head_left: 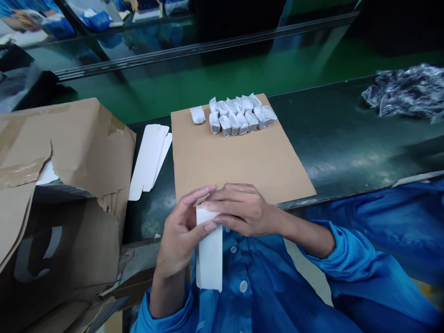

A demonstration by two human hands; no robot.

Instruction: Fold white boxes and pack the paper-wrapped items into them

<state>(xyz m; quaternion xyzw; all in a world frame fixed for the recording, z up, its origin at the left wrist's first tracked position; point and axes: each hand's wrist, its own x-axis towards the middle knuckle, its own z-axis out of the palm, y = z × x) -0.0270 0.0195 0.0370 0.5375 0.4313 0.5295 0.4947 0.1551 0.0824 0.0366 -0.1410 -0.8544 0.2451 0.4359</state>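
Note:
A narrow white carton [209,259] stands out from my chest, its long side facing up toward me. My left hand [183,229] is wrapped round its upper part, thumb pressed on the front face. Over the carton's top end lies my right hand [243,208], its fingers bent against the end and the thumb side near my left thumb. Whether the top flap is folded in is hidden by the fingers. Beyond my hands, several small white-wrapped pieces [234,122] sit in two rows on a brown cardboard sheet [236,162], with one wrapped piece [197,115] apart at the left.
Flat white cartons [149,159] lie stacked left of the sheet on the dark green table [333,138]. A large torn cardboard box [79,143] stands at the left. Crumpled clear plastic bags [409,90] are heaped at the far right. Other people's hands [24,18] show at the back left.

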